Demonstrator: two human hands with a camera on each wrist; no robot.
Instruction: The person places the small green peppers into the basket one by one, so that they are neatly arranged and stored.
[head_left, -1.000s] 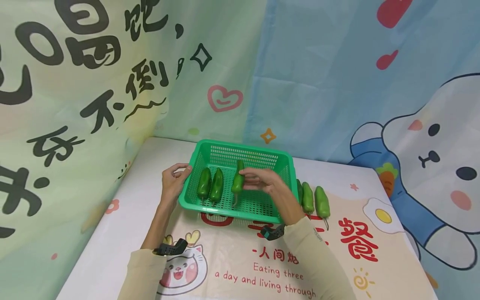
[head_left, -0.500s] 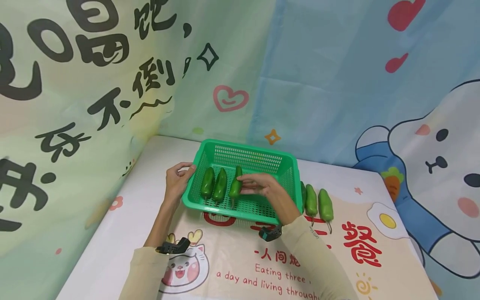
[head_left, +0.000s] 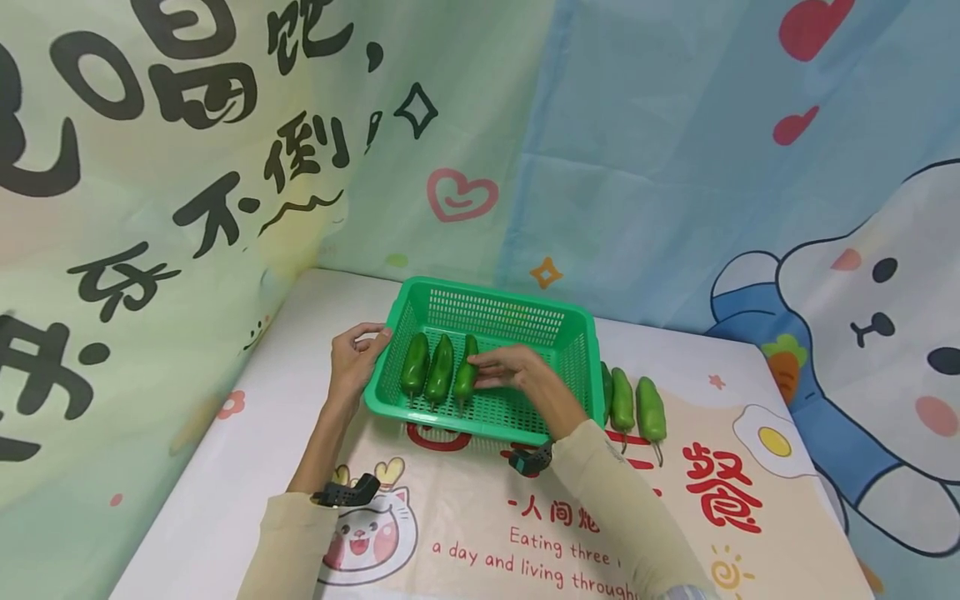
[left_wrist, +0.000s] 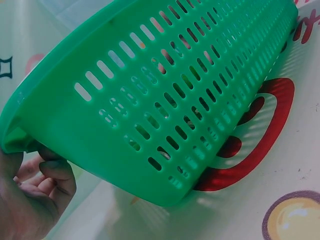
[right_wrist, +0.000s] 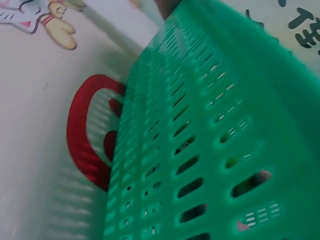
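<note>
A green plastic basket (head_left: pixel 502 294) with slotted walls stands on the table. My left hand (head_left: pixel 352 358) grips its left rim; in the left wrist view the thumb and curled fingers of that hand (left_wrist: pixel 40 192) meet at the rim corner. Inside, two green peppers, one at the left (head_left: pixel 414 365) and one beside it (head_left: pixel 439 371), lie side by side with stems toward me. My right hand (head_left: pixel 513 369) reaches into the basket and holds a third green pepper (head_left: pixel 464 382) just right of them, fingers partly covering it. The basket wall (right_wrist: pixel 200 130) hides most of this in the right wrist view.
Right of the basket, several more green peppers (head_left: pixel 651 408) lie on the printed tablecloth (head_left: pixel 720 517), one partly hidden by the basket's side. A printed cloth backdrop (head_left: pixel 630 208) rises behind and to the left of the table.
My right hand has moved left and lowered the third pepper close beside the other two. The left hand has stayed on the rim. The head view has shifted slightly.
</note>
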